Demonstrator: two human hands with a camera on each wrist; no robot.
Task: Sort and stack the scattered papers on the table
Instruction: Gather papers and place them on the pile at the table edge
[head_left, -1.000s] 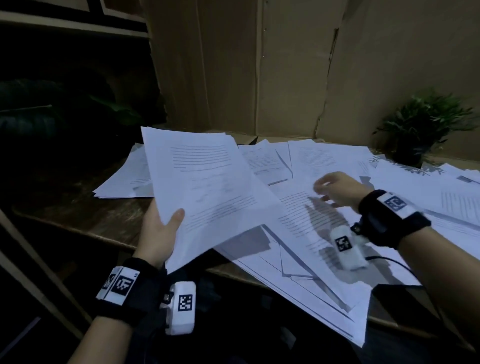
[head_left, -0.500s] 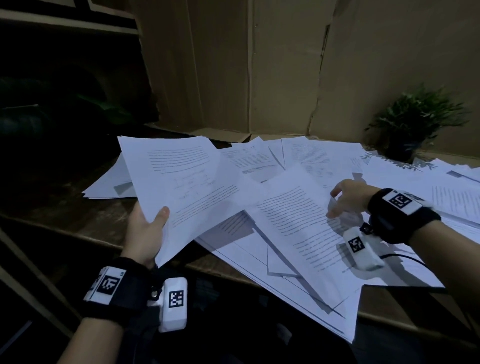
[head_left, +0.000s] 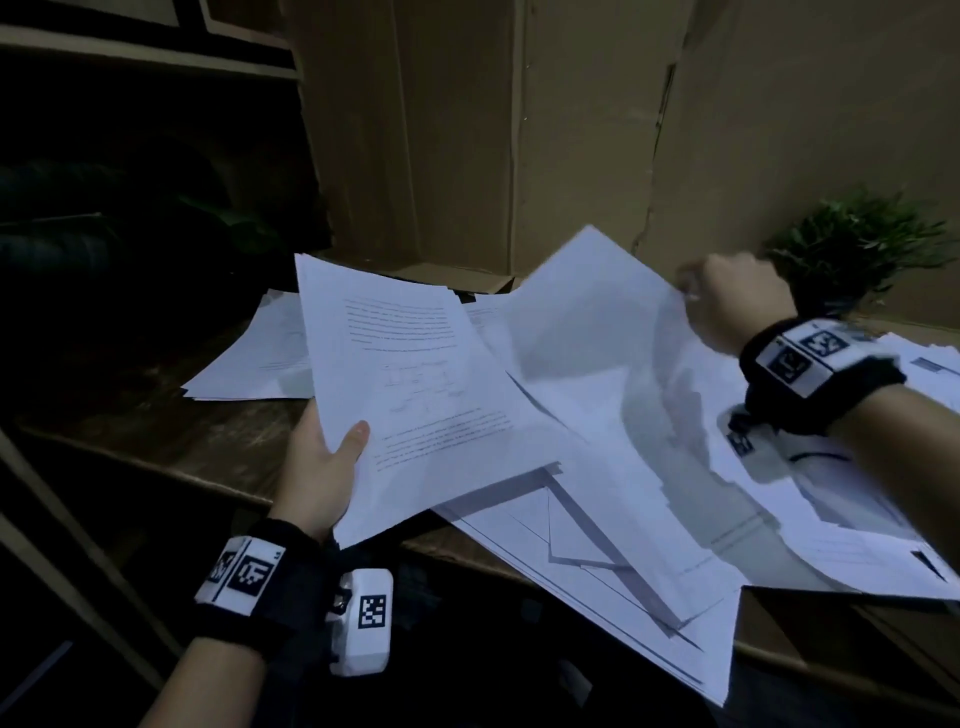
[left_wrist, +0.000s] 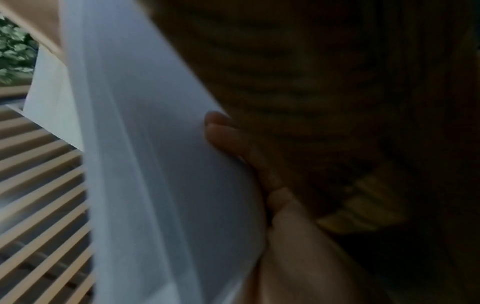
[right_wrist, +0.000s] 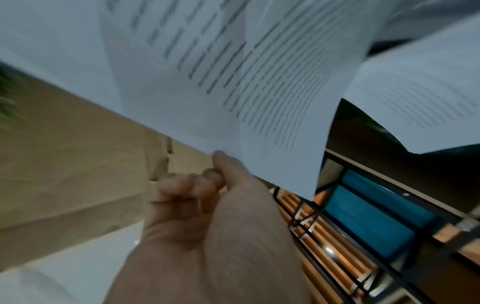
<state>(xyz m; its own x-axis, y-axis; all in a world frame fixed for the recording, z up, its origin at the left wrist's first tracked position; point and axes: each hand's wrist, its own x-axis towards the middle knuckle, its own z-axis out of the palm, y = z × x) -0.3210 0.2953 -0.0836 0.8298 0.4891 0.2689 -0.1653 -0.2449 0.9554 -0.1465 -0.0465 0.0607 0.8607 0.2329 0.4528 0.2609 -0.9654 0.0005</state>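
My left hand (head_left: 332, 457) grips a bundle of printed white sheets (head_left: 415, 395) by its lower left corner, thumb on top, held above the table's near edge. In the left wrist view the fingers (left_wrist: 228, 139) curl behind that bundle (left_wrist: 145, 185). My right hand (head_left: 727, 306) pinches the edge of a single printed sheet (head_left: 597, 332) and holds it lifted and blurred over the pile. The right wrist view shows thumb and fingers (right_wrist: 218, 164) pinching the sheet (right_wrist: 207, 72) at its border. Several loose papers (head_left: 623, 545) lie scattered on the wooden table (head_left: 208, 441).
A small green potted plant (head_left: 852, 249) stands at the back right, close behind my right hand. Cardboard panels (head_left: 519, 130) form the wall behind the table. Another loose pile of papers (head_left: 260, 358) lies at the left. Sheets overhang the table's front edge (head_left: 701, 665).
My right hand has taken a sheet from the pile and raised it up and back toward the plant. The left hand's bundle stays held in about the same place.
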